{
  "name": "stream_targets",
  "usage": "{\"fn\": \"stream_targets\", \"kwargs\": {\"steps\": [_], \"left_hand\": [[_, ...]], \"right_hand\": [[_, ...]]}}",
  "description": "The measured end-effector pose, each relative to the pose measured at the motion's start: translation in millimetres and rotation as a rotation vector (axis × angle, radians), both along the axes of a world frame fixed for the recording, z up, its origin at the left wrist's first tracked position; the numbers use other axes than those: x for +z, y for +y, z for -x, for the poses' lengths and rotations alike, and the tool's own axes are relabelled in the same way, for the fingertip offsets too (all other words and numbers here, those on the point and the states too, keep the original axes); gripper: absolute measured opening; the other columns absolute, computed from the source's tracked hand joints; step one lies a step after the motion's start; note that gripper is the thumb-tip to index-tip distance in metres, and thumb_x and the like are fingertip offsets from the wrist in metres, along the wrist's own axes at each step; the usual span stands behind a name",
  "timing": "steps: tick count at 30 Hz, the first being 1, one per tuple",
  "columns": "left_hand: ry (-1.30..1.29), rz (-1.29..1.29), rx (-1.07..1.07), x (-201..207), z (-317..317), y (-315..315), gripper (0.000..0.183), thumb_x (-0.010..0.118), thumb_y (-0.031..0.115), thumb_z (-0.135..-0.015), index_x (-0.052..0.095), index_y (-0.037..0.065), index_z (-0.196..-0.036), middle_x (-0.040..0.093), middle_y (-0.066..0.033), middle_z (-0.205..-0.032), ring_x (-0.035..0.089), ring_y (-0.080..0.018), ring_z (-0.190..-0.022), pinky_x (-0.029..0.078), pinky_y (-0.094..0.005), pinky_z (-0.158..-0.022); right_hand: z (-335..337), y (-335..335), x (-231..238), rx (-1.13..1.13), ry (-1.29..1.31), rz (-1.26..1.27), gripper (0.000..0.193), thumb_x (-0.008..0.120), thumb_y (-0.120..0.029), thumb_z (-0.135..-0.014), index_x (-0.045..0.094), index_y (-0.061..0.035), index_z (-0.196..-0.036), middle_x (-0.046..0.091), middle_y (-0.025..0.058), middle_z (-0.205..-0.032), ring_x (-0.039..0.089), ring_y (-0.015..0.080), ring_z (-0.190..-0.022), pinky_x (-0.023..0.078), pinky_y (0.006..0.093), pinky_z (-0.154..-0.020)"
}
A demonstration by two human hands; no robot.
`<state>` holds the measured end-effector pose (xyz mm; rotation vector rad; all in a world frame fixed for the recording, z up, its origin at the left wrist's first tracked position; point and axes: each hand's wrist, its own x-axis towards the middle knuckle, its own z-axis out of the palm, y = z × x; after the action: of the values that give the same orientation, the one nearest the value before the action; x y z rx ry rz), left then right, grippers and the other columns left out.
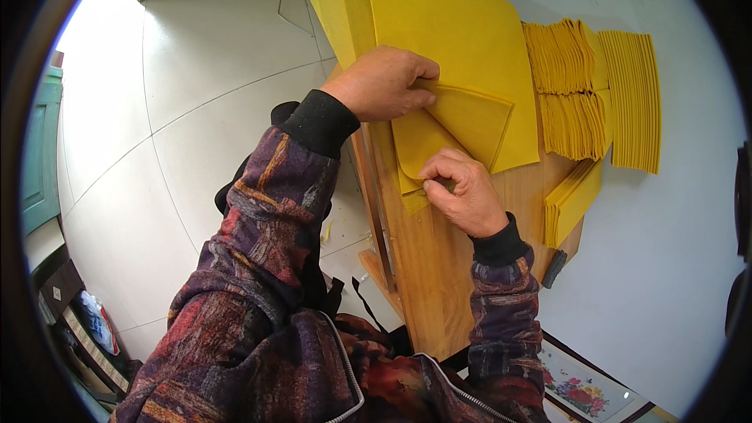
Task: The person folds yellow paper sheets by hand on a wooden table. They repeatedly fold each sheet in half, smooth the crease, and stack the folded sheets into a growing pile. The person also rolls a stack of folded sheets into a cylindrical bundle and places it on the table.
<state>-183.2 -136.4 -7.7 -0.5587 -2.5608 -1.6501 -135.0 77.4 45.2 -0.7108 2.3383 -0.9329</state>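
A yellow paper sheet [470, 121], partly folded over, lies on top of larger yellow sheets [454, 23] spread over the wooden table. With curled fingers, my left hand [388, 82] grips the folded sheet at its upper left corner. Lower and to the right, my right hand [464, 192] pinches the sheet's near edge between thumb and forefinger. The layers under my fingers are partly hidden, so how many I hold does not show.
Bundles of folded yellow paper [560, 59] stand at the table's right, beside a long pleated stack [633, 98]. A smaller folded bundle [572, 200] lies nearer, close to a dark grey block [554, 269]. The wooden table [439, 282] has its left edge above a tiled floor [211, 157].
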Motion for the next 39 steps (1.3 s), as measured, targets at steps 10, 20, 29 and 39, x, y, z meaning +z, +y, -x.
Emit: {"fn": "stream_targets", "kwargs": {"steps": [10,20,29,39], "left_hand": [[0.001,0.007,-0.001,-1,0,0,0.019,0.065,0.018,-0.078,0.062,0.000,-0.085,0.061,-0.0198,-0.076,0.059,-0.0373,-0.072,0.047,-0.0418,-0.064],[0.004,0.016,0.000,-1,1,0,0.020,0.066,0.018,-0.077,0.063,0.001,-0.087,0.062,-0.0195,-0.077,0.059,-0.0372,-0.073,0.047,-0.0417,-0.064],[0.041,0.017,0.001,-3,1,0,0.021,0.065,0.020,-0.078,0.062,0.001,-0.087,0.061,-0.0197,-0.077,0.059,-0.0377,-0.074,0.047,-0.0421,-0.064],[-0.003,0.027,-0.018,3,1,-1,0.020,0.065,0.019,-0.078,0.060,0.000,-0.083,0.060,-0.0197,-0.075,0.058,-0.0382,-0.071,0.045,-0.0425,-0.062]], "right_hand": [[1,0,1,0.019,-0.006,0.012,0.007,0.057,-0.002,-0.079,0.060,0.0042,-0.083,0.058,0.0141,-0.080,0.057,0.0281,-0.076,0.045,0.0343,-0.068],[3,0,0,0.032,0.014,-0.005,0.005,0.060,-0.002,-0.083,0.059,0.0019,-0.081,0.055,0.0099,-0.077,0.055,0.0211,-0.070,0.043,0.0308,-0.063],[-2,1,-2,-0.070,0.007,0.034,0.004,0.059,-0.002,-0.085,0.057,0.0010,-0.083,0.054,0.0055,-0.078,0.051,0.0137,-0.070,0.043,0.0262,-0.065],[-12,6,12,-0.428,0.099,0.187,0.006,0.057,-0.005,-0.089,0.055,0.0005,-0.089,0.055,0.0034,-0.074,0.051,0.0098,-0.067,0.043,0.0251,-0.062]]}}
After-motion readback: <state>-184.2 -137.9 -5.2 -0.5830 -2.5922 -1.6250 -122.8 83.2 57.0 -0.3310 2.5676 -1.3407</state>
